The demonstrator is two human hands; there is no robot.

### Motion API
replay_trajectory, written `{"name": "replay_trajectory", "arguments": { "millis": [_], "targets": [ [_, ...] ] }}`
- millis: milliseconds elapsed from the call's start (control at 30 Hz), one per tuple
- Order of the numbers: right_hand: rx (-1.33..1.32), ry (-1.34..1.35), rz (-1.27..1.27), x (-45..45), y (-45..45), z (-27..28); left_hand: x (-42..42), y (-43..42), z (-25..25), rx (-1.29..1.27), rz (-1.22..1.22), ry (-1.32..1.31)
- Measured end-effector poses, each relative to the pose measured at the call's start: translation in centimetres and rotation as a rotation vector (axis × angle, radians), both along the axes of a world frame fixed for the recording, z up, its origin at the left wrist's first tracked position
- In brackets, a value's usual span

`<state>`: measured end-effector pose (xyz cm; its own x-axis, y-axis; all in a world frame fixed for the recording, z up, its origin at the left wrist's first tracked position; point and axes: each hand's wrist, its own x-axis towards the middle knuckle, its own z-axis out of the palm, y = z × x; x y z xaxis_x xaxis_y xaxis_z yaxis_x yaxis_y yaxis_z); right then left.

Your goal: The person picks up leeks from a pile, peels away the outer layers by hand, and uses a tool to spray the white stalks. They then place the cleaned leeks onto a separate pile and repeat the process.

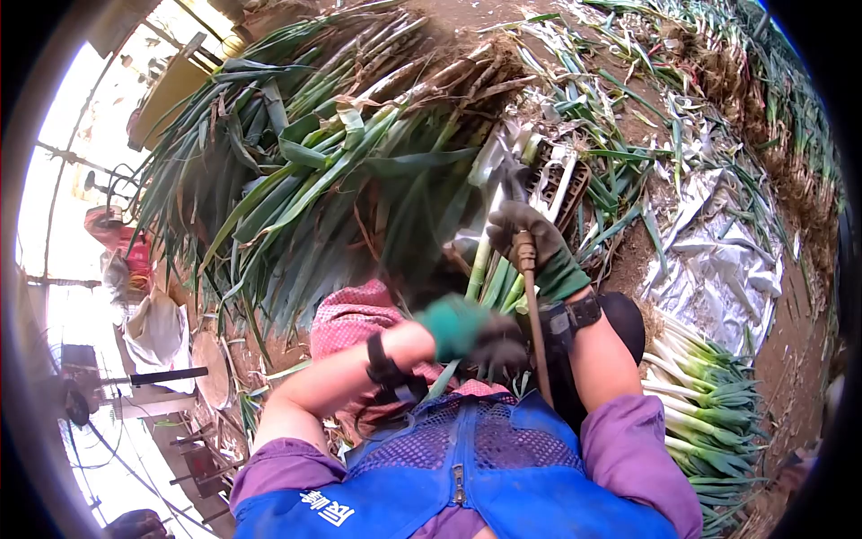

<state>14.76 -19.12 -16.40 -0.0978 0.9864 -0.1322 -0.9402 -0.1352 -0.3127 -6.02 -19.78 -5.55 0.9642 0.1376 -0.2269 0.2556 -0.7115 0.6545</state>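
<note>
My right hand (534, 238), in a dark glove with a green cuff, is closed around the end of a brown hose (540, 350) with a brass-coloured fitting (525, 251). Just beyond its fingers is a grey blur, and what it is I cannot make out. Scallion stalks (480, 274), white and green, run beneath and beside this hand. My left hand (476, 337), gloved the same way, is smeared by motion low in front of my chest. Green leaves (442, 381) show right by it; whether its fingers grip them is hidden.
A large heap of untrimmed scallions (296, 153) lies ahead and left. Cleaned scallions (700, 395) are stacked at my right, near a crumpled white plastic sheet (718, 256). A brown plastic crate (566, 184) stands beyond my right hand. Loose leaves litter the ground.
</note>
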Motion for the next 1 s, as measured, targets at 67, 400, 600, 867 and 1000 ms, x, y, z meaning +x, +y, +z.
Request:
{"name": "replay_trajectory", "arguments": {
  "millis": [67, 400, 600, 867, 1000],
  "targets": [
    [0.05, -0.097, -0.097, 1.0, 0.7, -3.0, -0.2, 5.7, -0.7, 0.328, 0.27, -0.113],
    [-0.271, -0.102, -0.062, 2.9, -0.8, -0.4, -5.4, 22.7, 1.4, 0.771, 0.817, 0.54],
    [-0.035, -0.499, -0.094, 2.4, -0.5, 0.1, -3.0, 18.4, 7.8, -0.361, 0.161, 0.447],
    [-0.202, 0.081, -0.301, 7.8, -2.0, 0.1, 11.2, 33.1, 16.7, 0.027, 0.481, -0.698],
    [-0.18, 0.093, -0.264, 8.8, -2.5, 0.4, 7.3, 41.5, 13.1, 0.779, 0.85, -0.183]
  ]
}}
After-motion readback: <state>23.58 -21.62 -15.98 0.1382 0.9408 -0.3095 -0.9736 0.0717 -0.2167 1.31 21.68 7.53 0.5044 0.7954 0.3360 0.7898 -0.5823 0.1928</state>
